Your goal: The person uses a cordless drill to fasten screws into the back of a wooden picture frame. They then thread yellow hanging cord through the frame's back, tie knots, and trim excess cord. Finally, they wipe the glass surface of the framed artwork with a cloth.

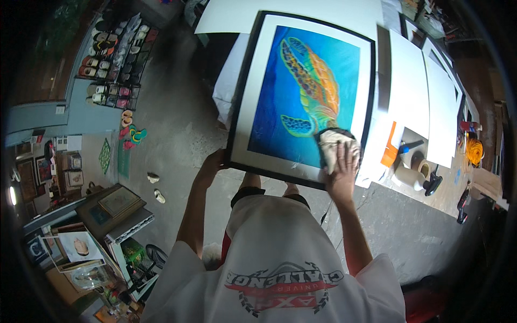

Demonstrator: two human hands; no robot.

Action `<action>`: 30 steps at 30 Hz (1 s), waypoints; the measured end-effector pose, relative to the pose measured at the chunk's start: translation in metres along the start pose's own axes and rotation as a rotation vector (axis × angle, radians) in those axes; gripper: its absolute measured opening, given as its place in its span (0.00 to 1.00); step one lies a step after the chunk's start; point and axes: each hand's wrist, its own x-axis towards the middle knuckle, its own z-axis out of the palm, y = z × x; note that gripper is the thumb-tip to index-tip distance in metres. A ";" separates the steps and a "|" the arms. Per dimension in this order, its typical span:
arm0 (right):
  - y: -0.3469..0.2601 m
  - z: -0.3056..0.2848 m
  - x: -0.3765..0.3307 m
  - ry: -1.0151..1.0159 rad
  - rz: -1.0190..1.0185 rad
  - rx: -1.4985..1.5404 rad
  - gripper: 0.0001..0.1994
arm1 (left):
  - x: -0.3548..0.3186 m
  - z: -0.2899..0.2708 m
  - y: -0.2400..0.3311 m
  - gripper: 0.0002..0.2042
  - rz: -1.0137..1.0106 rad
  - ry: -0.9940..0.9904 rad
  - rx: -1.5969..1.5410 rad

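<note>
A framed picture of a sea turtle [323, 81] on blue water, with a white mat and a black picture frame [274, 175], extends over the near edge of a white-covered table. At its lower left corner, my left hand [214, 161] is closed around the frame's edge. My right hand [342, 168] presses a crumpled, pale and dark cloth [330, 141] onto the picture's lower right part, over the turtle's head. The fingers lie on top of the cloth, which hides that part of the picture.
Right of the frame, an orange piece [389, 144], a white bottle [409, 177] and a tape roll [418, 161] lie on the table beside white boards [409, 81]. Orange cord [474, 151] is farther right. A shoe rack [116, 64] and stacked frames [107, 210] stand left.
</note>
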 end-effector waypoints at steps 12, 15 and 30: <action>-0.131 0.068 -0.058 -0.261 -0.029 -0.009 0.33 | 0.040 -0.010 -0.012 0.26 -0.209 -0.317 -0.330; -0.064 0.038 -0.091 0.326 0.376 0.139 0.26 | 0.041 -0.008 -0.006 0.27 -0.302 -0.270 -0.364; -0.104 0.059 -0.069 0.457 0.838 0.155 0.24 | 0.039 0.000 -0.001 0.39 -0.223 -0.274 -0.256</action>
